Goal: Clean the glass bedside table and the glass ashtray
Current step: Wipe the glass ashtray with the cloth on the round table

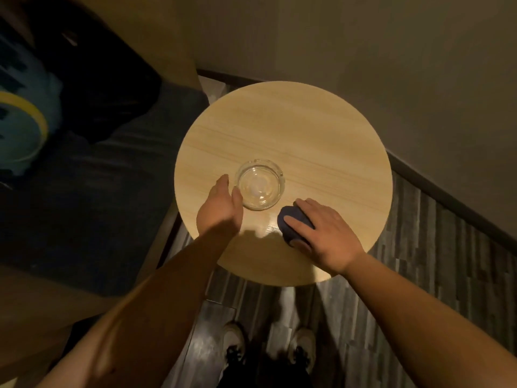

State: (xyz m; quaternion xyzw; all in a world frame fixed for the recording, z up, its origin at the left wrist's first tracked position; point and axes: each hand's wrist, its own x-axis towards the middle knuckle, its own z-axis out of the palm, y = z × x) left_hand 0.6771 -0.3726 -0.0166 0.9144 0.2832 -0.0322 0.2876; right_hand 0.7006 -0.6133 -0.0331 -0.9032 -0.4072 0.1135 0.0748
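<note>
One glass ashtray (260, 185), clear, round, thick-walled and empty, stands at centre of frame on the round light wood-look counter (307, 130). Left hand (219, 204) is beside it w/ fingers released, thumb near the rim. Right hand (324, 233), lower right of ashtray, presses a dark blue cloth (293, 222) flat, fingers grasping it.

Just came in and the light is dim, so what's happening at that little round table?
A person stands over the round table, cleaning it. The right hand presses a dark blue cloth flat on the near part of the tabletop. The left hand is open beside the clear glass ashtray, with its thumb at the rim; no closed grip on it. The ashtray sits upright and looks empty.
</note>
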